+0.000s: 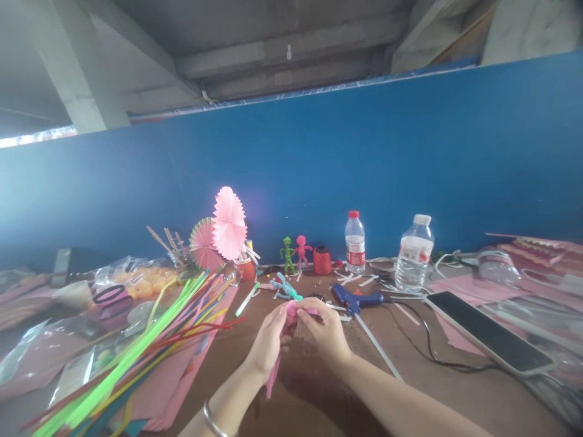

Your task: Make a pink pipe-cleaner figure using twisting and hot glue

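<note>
Both hands meet over the brown table, pinching a pink pipe cleaner (292, 314). My left hand (268, 343) grips its lower part, and a pink tail (273, 377) hangs down below the palm. My right hand (324, 331) has its fingers curled on the upper end. A light blue pipe cleaner figure (285, 287) lies just beyond the fingers. A blue glue gun (355, 299) rests to the right of my right hand, its black cord (428, 340) trailing right.
A bundle of coloured pipe cleaners (159, 328) lies on pink paper at left. Pink paper fans (229, 223), green and pink figures (294, 252), a red spool (322, 260) and two water bottles (413, 252) stand by the blue wall. A phone (487, 332) lies at right.
</note>
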`<move>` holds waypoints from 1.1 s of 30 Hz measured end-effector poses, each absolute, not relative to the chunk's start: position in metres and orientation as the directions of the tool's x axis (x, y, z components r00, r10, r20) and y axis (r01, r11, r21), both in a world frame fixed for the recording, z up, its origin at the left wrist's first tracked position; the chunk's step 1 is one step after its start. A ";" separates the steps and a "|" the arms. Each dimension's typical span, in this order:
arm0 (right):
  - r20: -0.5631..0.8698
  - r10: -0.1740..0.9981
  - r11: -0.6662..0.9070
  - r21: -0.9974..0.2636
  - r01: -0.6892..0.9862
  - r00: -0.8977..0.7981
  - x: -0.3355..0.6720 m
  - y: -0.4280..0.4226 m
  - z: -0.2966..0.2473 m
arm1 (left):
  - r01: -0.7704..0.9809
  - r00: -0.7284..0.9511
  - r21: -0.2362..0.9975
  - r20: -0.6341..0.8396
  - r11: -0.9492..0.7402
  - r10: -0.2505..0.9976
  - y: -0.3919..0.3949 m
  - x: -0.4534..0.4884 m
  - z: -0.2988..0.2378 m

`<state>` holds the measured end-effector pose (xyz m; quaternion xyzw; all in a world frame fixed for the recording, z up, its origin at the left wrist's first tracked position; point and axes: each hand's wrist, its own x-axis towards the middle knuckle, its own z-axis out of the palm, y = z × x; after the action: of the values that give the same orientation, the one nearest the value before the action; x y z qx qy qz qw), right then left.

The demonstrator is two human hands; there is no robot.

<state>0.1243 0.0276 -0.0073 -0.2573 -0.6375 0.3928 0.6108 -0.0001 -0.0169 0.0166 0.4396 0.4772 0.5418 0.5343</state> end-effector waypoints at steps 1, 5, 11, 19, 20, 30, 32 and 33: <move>0.581 0.804 0.564 -0.812 -0.151 -0.123 0.124 0.027 -0.007 | -0.181 -0.032 0.983 -0.047 0.040 0.998 -0.017 -0.001 0.016; 0.589 0.801 0.573 -0.806 -0.144 -0.108 0.125 0.027 -0.007 | -0.238 0.046 0.969 -0.061 0.070 0.997 -0.016 -0.002 0.017; 0.597 0.797 0.586 -0.800 -0.124 -0.086 0.124 0.032 -0.010 | -0.258 0.124 0.964 -0.030 0.061 0.992 -0.017 0.000 0.020; 0.660 0.747 0.657 -0.751 -0.059 -0.078 0.126 0.032 -0.015 | -0.278 0.136 0.958 -0.040 0.077 0.990 -0.018 0.003 0.022; 0.674 0.734 0.672 -0.738 -0.050 -0.087 0.127 0.032 -0.014 | -0.280 0.132 0.957 -0.045 0.080 0.990 -0.019 0.003 0.023; 0.730 0.662 0.743 -0.669 0.018 -0.171 0.130 0.025 -0.006 | -0.277 0.042 0.955 -0.095 0.103 0.995 -0.019 0.005 0.020; 0.725 0.662 0.741 -0.671 0.024 -0.188 0.129 0.024 -0.003 | -0.263 0.020 0.961 -0.087 0.089 0.996 -0.019 0.005 0.019; 0.722 0.665 0.739 -0.673 0.027 -0.193 0.129 0.023 -0.002 | -0.255 0.014 0.963 -0.082 0.083 0.997 -0.019 0.005 0.019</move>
<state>0.1287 0.0227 -0.0022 -0.2391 -0.7234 0.2707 0.5885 0.0052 -0.0191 0.0187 0.4108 0.4512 0.5382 0.5814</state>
